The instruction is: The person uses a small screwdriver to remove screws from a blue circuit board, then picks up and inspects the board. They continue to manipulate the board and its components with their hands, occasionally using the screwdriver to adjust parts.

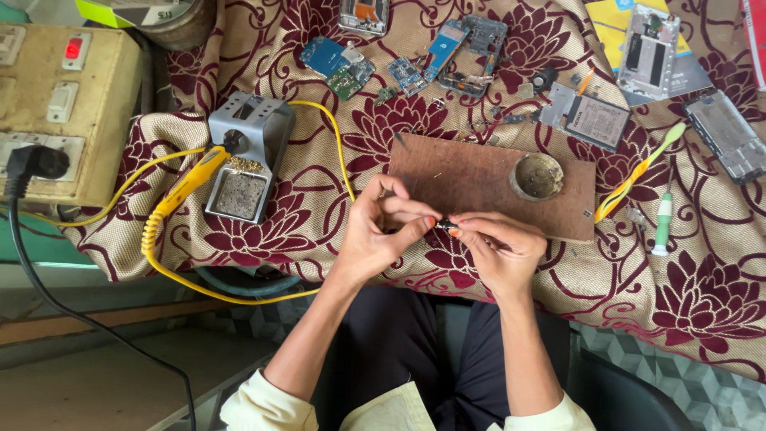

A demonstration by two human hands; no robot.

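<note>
Nearest the camera, two forearms in pale cuffs rise from a dark lap and meet at the front edge of the tabletop [638, 295], which is draped in a cream cloth with maroon flowers. The left hand [381, 233] and the right hand [496, 249] are brought together, fingertips almost touching, and between them they pinch a small dark part [444, 227]; it is too small to tell what it is, and each hand is closed on one end of it. The part hangs just over the near edge of a brown wooden board [471, 182], which lies flat on the cloth. A round, shallow metal dish [537, 176] sits on the right end of that board. Left of the hands stands a grey soldering iron stand [249, 152] with a sponge tray, a yellow-handled soldering iron [188, 183] resting in it, its yellow cable looping down off the cloth. Right of the board lie a yellow and green toothbrush [638, 172] and a green and white screwdriver [661, 224]. Farther back, scattered circuit boards [339, 65] and opened phone frames [648, 49] lie on the cloth. At the far left sits a beige switchboard [60, 96] with a black plug in it.
</note>
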